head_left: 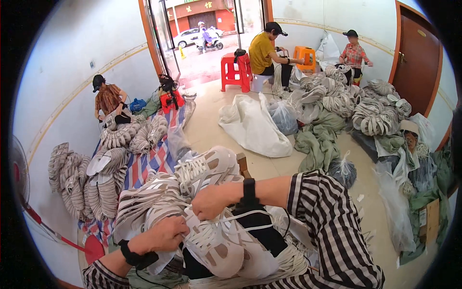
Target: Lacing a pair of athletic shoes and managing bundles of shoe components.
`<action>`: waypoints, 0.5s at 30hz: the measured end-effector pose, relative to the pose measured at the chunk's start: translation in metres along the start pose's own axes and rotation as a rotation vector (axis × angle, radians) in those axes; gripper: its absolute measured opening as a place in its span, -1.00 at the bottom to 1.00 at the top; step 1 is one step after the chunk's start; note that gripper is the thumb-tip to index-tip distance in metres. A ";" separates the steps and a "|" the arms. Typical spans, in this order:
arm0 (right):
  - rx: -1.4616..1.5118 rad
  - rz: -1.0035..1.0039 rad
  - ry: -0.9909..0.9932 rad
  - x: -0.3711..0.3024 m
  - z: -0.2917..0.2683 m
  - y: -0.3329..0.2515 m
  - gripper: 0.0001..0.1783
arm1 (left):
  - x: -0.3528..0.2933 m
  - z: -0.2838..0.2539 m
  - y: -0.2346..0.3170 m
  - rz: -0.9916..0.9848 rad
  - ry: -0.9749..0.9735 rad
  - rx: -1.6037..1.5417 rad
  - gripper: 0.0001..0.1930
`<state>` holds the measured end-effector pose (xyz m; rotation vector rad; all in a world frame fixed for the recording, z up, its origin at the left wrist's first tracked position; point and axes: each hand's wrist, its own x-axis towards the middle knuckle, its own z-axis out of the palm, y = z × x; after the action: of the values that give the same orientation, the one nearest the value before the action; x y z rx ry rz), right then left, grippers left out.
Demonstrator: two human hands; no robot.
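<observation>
The shoe upper [212, 243] lies toe-to-me; my left fingers [181, 226] bunch at its left edge, right fingers [202, 210] curl beyond, grip hidden.

Opens onto a bright street [192, 67]; shows white walls [72, 62], beige tiled floor [207, 120], brown door [417, 60], red stool [230, 59].

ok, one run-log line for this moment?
left hand: at shoe, grip unclear; right hand: at same shoe, grip unclear; laces: criss-crossed; other shoes: piled alongside
</observation>
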<state>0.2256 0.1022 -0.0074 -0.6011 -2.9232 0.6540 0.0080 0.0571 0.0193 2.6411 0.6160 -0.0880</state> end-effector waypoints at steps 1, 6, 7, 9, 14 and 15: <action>-0.111 0.087 -0.033 0.003 0.003 -0.006 -0.81 | 0.000 0.001 -0.001 -0.049 -0.001 -0.050 -0.88; -0.309 0.130 -0.101 0.000 -0.007 -0.030 -0.83 | 0.012 -0.007 -0.002 -0.191 -0.117 -0.239 -0.82; -0.270 0.139 -0.111 0.000 -0.006 -0.029 -0.80 | 0.014 -0.007 0.000 -0.177 -0.135 -0.138 -0.82; -0.238 0.140 -0.119 0.001 -0.004 -0.025 -0.76 | 0.014 -0.005 0.000 -0.172 -0.148 -0.032 -0.82; 0.010 0.291 -0.036 0.001 0.017 -0.007 -0.77 | 0.012 0.000 -0.006 -0.221 -0.153 -0.093 -0.83; 0.009 0.290 -0.033 0.000 0.025 -0.006 -0.77 | 0.010 0.002 -0.008 -0.222 -0.154 -0.090 -0.83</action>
<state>0.2193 0.0871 -0.0271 -1.0353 -2.8869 0.7090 0.0137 0.0671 0.0126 2.4435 0.8366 -0.3177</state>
